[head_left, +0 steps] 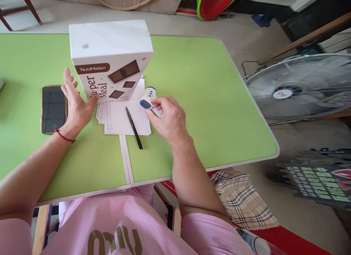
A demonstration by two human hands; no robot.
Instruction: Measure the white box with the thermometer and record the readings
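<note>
My left hand [78, 107] is at the lower left edge of a white box [109, 39], its thumb on the printed front and its fingers spread along the side. The box is printed "NutriMotion" and stands tall on the table. Between the thumb and fingertips of my right hand [170, 118] is a small white-and-blue handheld device [148, 96] with a dark oval window; its exact kind is unclear. Under it lie sheets of paper [139, 121], some with handwriting. A black pen [133, 127] rests across the paper's near edge.
A phone [54, 110] in a tan case lies left of my left hand on the green table [219, 112]. Beyond the table's right edge stands a large fan [285, 92]. A plaid cloth [244, 196] is below on the right.
</note>
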